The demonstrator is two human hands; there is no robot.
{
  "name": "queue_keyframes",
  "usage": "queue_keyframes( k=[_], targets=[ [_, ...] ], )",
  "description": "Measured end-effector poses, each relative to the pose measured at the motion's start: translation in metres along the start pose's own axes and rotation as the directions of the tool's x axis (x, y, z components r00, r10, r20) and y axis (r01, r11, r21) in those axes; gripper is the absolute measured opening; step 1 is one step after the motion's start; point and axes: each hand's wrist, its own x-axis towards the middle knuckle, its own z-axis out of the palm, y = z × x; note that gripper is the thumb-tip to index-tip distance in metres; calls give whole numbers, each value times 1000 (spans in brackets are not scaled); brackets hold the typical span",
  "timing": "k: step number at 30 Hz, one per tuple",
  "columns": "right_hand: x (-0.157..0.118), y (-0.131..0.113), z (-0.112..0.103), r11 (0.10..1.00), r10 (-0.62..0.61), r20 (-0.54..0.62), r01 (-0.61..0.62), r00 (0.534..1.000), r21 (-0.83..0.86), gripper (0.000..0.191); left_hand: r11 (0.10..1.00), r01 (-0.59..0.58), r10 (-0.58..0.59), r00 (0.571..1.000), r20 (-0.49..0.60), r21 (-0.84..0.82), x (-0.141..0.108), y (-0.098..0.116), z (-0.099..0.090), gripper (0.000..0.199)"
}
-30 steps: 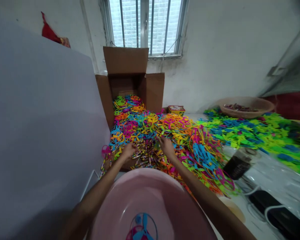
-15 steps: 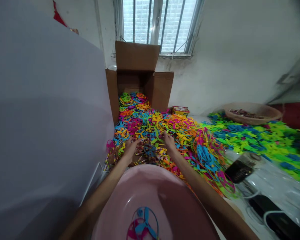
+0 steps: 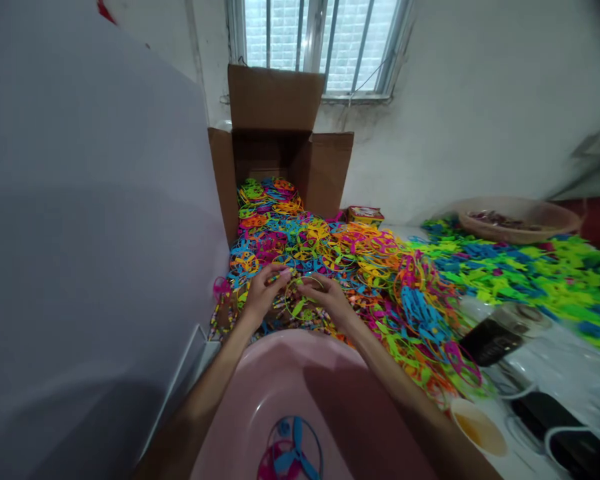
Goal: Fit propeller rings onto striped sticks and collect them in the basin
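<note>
Over the front of the pile, my right hand grips a yellow-green ringed propeller by its rim. Close beside it, my left hand has thumb and fingers pinched at a small multicoloured piece, too small to make out well. The two hands nearly meet. Below them lie many small striped pieces, partly hidden by the hands. A pink basin stands beneath my forearms, with a blue ringed propeller and a magenta one inside.
An open cardboard box spills a heap of coloured ringed propellers. Right of it are green and blue plastic pieces, a shallow bowl, a dark-labelled container and a cup. A pale panel borders the left.
My right hand has moved left and toward me from the heap, now with a yellow-green propeller in it. My left hand has risen slightly from the small pieces, and the hands are closer together.
</note>
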Motion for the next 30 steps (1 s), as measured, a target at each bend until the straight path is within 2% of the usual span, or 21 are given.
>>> queue_keyframes(
  k=[7, 12, 18, 23, 27, 30],
  targets=[
    [-9, -10, -4, 993, -96, 104, 102, 990, -56, 32, 999, -24, 18, 977, 214, 28, -7, 21, -8, 28],
    [-12, -15, -6, 990, -102, 189, 119, 977, -79, 29, 999, 6, 2, 978, 207, -40, -12, 26, -9, 26],
    [-13, -16, -5, 972, -169, 184, 195, 968, -134, 32, 990, 34, -6, 980, 201, -135, -9, 15, -11, 33],
    [-20, -22, 0, 986, -97, 274, 129, 957, -101, 39, 973, 56, -9, 979, 205, -225, -12, 18, -11, 32],
    [-24, -27, 2, 987, -106, 277, 134, 955, -85, 38, 955, 128, -70, 974, 215, -269, -14, 25, -9, 41],
    [-26, -29, 3, 984, -125, 267, 153, 956, -90, 35, 964, 114, -63, 976, 210, -240, -14, 26, -10, 41]
  ],
)
